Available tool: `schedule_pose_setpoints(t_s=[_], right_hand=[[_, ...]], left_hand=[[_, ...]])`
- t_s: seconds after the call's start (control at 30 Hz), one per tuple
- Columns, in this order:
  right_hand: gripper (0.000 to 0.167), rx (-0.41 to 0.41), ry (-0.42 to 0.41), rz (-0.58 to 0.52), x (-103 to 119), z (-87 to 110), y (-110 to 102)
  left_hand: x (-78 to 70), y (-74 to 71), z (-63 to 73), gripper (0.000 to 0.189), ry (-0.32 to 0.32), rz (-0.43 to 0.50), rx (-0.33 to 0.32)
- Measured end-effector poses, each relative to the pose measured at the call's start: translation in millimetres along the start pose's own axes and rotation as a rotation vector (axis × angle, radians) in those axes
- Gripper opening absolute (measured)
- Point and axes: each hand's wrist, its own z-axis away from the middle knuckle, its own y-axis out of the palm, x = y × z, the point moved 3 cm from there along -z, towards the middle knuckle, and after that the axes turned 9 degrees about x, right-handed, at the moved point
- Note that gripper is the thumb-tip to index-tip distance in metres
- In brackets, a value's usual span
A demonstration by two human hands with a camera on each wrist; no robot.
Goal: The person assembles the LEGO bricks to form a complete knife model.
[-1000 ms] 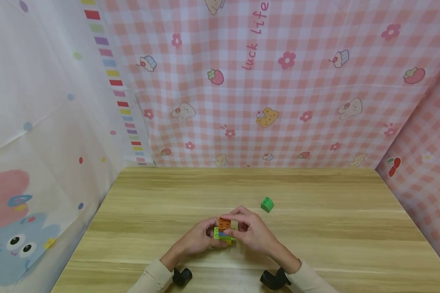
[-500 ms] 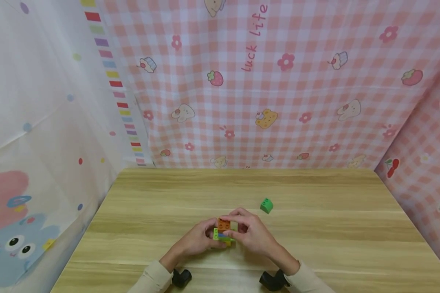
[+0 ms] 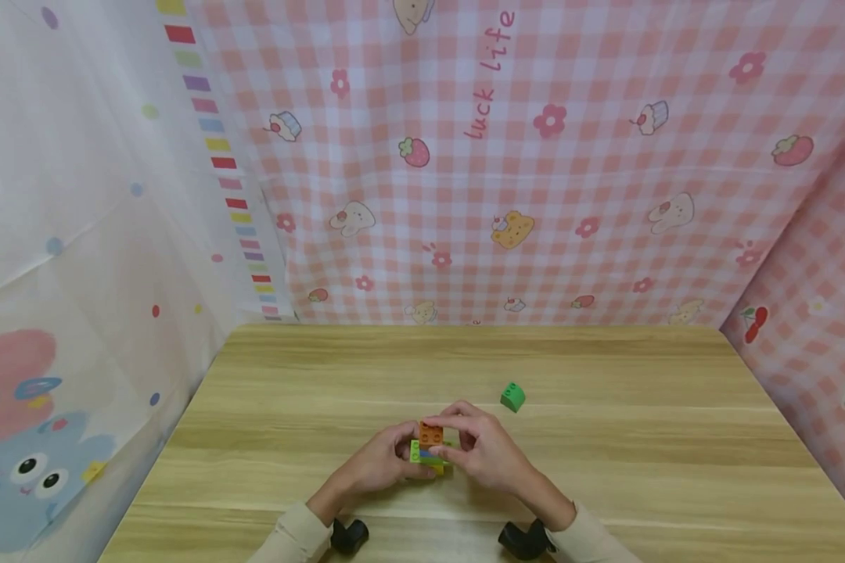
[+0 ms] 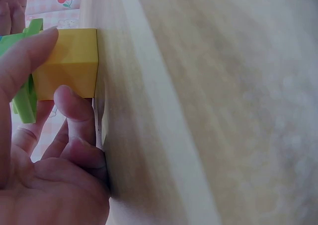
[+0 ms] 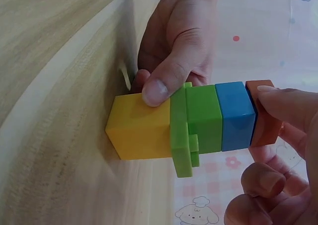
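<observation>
Nearest, one black wrist piece (image 3: 350, 537) lies between 7 and 8 o'clock from the block stack (image 3: 431, 435), a second black piece (image 3: 524, 539) toward 4. The left hand (image 3: 383, 460), at 9 o'clock, grips the yellow block (image 5: 139, 126) at the stack's foot; the right hand (image 3: 489, 450), at 3, pinches the orange block (image 5: 263, 128) on top, its fingers hiding some studs. The stack's long axis stands upright over the wooden table (image 3: 634, 438), yellow end down. Beyond, a loose green curved block (image 3: 512, 397) sits at 2 o'clock; farthest, a pink checked curtain (image 3: 591, 164) hangs at 12.
</observation>
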Motion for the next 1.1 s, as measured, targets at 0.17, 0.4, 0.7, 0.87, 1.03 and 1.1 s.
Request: schedule_pose_setpoints(t_s=[0.17, 0.4, 0.7, 0.87, 1.03, 1.1], right_hand=[[0.035, 0.018, -0.001, 0.044, 2.5, -0.1, -1.1], [0.036, 0.019, -0.021, 0.116, 5.0, -0.2, -1.5], [0.036, -0.026, -0.087, 0.157, 1.7, 0.9, 1.0], [0.036, -0.038, -0.08, 0.153, 2.5, 2.8, 1.9], [0.037, -0.021, -0.047, 0.126, 3.0, 3.5, 2.0], [0.037, -0.011, -0.036, 0.112, 3.2, 3.5, 1.7]], left_hand=[[2.1, -0.4, -1.1, 0.03, 0.006, -0.015, 0.001], [2.9, -0.6, -0.1, 0.03, -0.008, -0.028, -0.001], [2.3, -2.3, -0.1, 0.032, -0.004, -0.048, -0.008], [-0.4, -1.7, 0.4, 0.031, 0.004, -0.082, -0.012], [-1.4, 0.5, 0.9, 0.031, 0.014, -0.051, -0.012], [-1.4, 1.1, 0.7, 0.031, 0.017, -0.035, -0.01]])
